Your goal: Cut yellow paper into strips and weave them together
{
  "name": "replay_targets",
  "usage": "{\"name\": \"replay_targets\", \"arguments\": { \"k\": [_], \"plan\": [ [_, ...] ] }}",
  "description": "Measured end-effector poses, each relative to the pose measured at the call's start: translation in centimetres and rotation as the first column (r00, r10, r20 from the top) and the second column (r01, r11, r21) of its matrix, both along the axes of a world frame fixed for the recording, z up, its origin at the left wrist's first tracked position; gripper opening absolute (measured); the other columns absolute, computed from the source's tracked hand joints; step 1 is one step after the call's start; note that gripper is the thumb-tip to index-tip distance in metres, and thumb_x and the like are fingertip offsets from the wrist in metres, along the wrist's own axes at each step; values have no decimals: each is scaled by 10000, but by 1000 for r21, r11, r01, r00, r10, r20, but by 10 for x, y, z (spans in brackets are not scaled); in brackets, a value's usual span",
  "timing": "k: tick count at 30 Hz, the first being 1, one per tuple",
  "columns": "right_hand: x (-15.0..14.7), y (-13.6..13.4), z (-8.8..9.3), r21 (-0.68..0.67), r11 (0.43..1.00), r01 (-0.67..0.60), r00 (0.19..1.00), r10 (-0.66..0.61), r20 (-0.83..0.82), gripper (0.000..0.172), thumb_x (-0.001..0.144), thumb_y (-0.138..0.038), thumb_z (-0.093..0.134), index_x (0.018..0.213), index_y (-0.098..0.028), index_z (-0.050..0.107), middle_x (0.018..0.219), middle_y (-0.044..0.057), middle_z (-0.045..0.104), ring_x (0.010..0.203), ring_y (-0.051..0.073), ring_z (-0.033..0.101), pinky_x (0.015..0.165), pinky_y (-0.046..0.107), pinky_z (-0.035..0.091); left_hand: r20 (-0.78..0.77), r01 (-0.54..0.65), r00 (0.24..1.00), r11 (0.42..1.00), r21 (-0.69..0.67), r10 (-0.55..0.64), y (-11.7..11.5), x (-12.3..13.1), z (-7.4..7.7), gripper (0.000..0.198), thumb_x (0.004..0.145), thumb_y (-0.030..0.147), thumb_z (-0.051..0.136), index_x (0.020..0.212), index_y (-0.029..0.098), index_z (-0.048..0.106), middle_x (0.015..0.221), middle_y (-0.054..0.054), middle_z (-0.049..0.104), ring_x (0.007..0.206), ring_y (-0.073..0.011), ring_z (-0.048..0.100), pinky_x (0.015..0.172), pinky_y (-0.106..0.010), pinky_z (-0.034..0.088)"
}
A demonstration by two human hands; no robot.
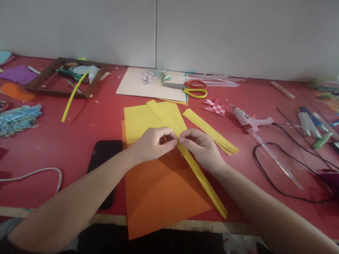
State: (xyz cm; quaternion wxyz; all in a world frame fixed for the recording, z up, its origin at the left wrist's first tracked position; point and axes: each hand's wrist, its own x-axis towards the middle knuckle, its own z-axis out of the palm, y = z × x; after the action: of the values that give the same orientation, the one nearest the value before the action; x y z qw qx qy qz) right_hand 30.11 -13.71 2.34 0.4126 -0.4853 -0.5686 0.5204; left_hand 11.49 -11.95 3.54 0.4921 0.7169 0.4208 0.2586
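Between them, my left hand (157, 143) and my right hand (200, 147) pinch a long folded yellow paper strip (202, 180) near its middle, thumbs and forefingers almost touching. The strip slants from upper left to lower right, its lower end near the table's front edge. Beneath it lie an orange sheet (156, 193) and a yellow sheet (139, 118) that partly covers it. Several more folded yellow strips (211, 132) rest just beyond my right hand. Both hands hide the part of the strip in their fingertips.
Scissors (197, 89) lie on pale paper (134, 83) at the back. To the right is a pink glue gun (251, 120) with a looping black cord (284, 194). A phone (105, 158) sits under my left forearm. A brown frame (46, 78) holds small items at back left.
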Motion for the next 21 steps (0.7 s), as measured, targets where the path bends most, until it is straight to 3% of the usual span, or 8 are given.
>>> {"name": "replay_targets", "arguments": {
  "k": [9, 16, 21],
  "plan": [
    [2, 1, 1, -5, 1000, 10, 1000, -10, -28, 91, 755, -268, 651, 717, -188, 629, 688, -9, 609, 612, 114, 499, 579, 269, 388, 55, 43, 997, 998, 47, -45, -1, 1, 1, 120, 876, 267, 574, 798, 181, 602, 693, 27, 612, 608, -92, 565, 588, -214, 437],
    [3, 2, -2, 5, 1000, 30, 999, -30, -38, 114, 764, -292, 656, 715, -192, 630, 690, 0, 616, 611, 121, 486, 564, 273, 376, 57, 51, 997, 998, 35, -53, -1, 2, 3, 202, 914, 369, 539, 821, 195, 579, 703, 19, 593, 618, -102, 568, 587, -212, 448],
    [2, 2, 0, -8, 999, 47, 999, -47, -13, 142, 750, -317, 667, 709, -191, 617, 651, -9, 582, 571, 114, 456, 533, 268, 358, 100, -3, 995, 999, 34, 0, 0, 1, 4, 194, 913, 377, 534, 832, 203, 563, 742, 13, 607, 619, -107, 598, 583, -209, 478]
  ]
}}
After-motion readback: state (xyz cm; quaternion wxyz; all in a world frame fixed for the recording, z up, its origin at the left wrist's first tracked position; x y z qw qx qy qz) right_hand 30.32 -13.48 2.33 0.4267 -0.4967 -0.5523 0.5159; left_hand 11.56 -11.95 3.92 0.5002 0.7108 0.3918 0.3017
